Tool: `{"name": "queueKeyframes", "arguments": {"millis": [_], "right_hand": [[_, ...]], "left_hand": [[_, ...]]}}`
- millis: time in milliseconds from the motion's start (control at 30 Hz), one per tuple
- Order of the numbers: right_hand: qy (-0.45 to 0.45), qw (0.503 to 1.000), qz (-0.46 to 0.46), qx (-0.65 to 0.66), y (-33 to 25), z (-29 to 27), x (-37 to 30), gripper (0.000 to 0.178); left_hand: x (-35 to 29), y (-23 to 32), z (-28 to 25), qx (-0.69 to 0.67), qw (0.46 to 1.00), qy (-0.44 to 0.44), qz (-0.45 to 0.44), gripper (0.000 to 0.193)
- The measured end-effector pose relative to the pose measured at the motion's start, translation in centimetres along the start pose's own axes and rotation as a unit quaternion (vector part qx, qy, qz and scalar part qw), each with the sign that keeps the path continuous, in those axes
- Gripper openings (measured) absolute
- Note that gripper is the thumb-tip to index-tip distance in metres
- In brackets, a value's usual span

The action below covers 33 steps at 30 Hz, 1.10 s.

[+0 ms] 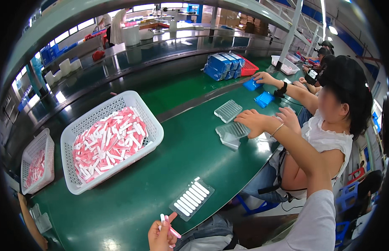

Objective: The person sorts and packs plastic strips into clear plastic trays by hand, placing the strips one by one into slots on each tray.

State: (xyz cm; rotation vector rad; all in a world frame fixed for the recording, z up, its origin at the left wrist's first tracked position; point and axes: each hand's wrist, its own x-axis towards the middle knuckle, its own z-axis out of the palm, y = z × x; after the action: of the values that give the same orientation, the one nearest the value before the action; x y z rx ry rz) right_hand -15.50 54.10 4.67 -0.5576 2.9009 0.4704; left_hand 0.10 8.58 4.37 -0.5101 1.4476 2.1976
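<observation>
At the lower edge my left hand (pixel 161 235) is closed around a few slim pink-and-white plastic sticks (pixel 174 232). Just beyond it lies a clear blister tray (pixel 187 216) with a row of several white sticks (pixel 192 197) in its slots; one small white piece sits near its far end. My right hand (pixel 257 123) reaches far right, its fingers curled over the edge of a clear plastic tray (pixel 228 130). Its thumb is partly hidden. Another clear ribbed tray (pixel 228 111) lies just beyond that one.
A large white basket (pixel 154 140) of pink-and-white sticks stands left of centre, a smaller one (pixel 48 169) farther left. A co-worker's hand (pixel 263 78) at the right touches a blue tray (pixel 252 85); another blue tray (pixel 264 99) lies nearby. Blue packs (pixel 221 67) and a red basket (pixel 249 68) stand behind.
</observation>
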Motion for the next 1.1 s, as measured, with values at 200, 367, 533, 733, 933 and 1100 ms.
{"name": "queueKeyframes", "arguments": {"millis": [200,367,533,733,933,1100], "right_hand": [[0.053,0.986,-0.030,0.155,-1.2,-0.9,1.2,0.076],[0.172,0.979,-0.058,0.087,0.8,-3.7,2.6,0.068],[0.156,0.983,0.028,0.094,5.0,-2.8,4.4,0.068],[0.042,0.994,0.025,0.100,5.6,-1.6,6.9,0.066],[-0.014,0.997,0.036,0.072,4.0,-3.0,8.5,0.063],[0.131,0.989,-0.015,-0.063,4.9,-4.9,7.5,0.059]], "left_hand": [[1.1,1.6,0.0,0.013,0.999,-0.026,-0.026,0.028],[1.1,1.8,-0.2,0.018,0.998,-0.039,-0.045,0.028],[0.7,1.3,-0.3,0.014,0.999,-0.045,-0.022,0.023],[0.4,1.1,-0.8,-0.002,0.998,-0.049,-0.048,0.018],[0.6,1.2,-0.4,-0.018,0.998,-0.043,-0.044,0.018],[0.9,1.2,0.2,-0.035,0.997,-0.055,-0.050,0.019]]}}
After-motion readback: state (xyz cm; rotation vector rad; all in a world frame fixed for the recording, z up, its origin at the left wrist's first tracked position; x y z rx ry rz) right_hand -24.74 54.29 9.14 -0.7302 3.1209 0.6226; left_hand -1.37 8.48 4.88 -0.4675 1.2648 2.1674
